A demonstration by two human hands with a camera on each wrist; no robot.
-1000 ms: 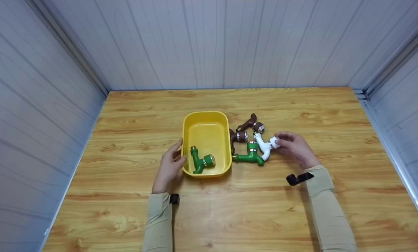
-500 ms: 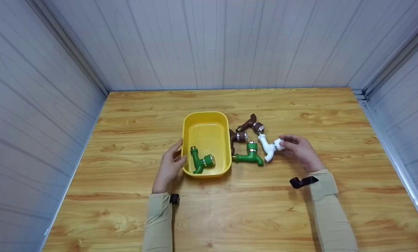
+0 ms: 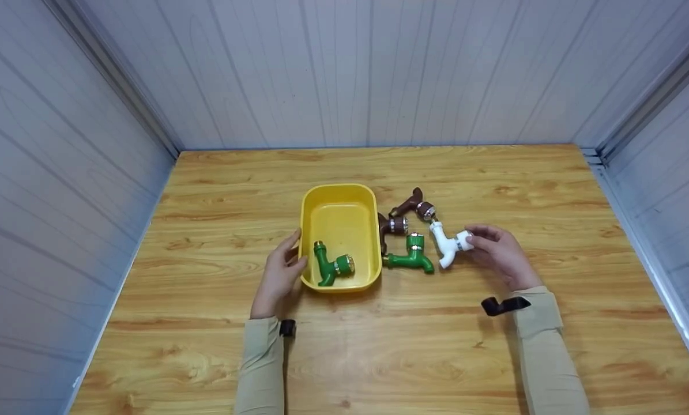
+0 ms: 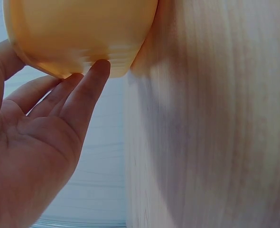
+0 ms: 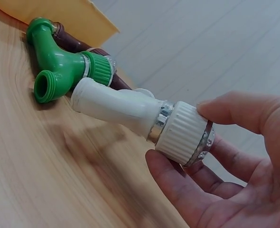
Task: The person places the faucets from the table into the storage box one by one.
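Note:
My right hand (image 3: pixel 501 253) pinches the ribbed knob of a white faucet (image 3: pixel 448 246) between thumb and fingers. In the right wrist view the white faucet (image 5: pixel 126 109) tilts above the wood, its spout toward a green faucet (image 5: pixel 59 66). At the left, my left hand (image 3: pixel 281 271) touches the outer wall of a yellow bin (image 3: pixel 304 230); in the left wrist view its fairly straight fingers (image 4: pixel 90 85) lie against the bin's side (image 4: pixel 83 28). One green faucet (image 3: pixel 328 268) lies inside the bin. Another green faucet (image 3: pixel 410 261) lies just right of it.
Two brown faucets lie right of the bin: one brown faucet (image 3: pixel 384 227) close against its wall, partly hidden, and another brown faucet (image 3: pixel 416 202) farther back. Pale panel walls (image 3: pixel 344 75) enclose the wooden table (image 3: pixel 402 357) at the back and sides.
My right hand has drawn the white faucet a little to the right and toward me, away from the green faucet. The left hand and the bin have stayed in place.

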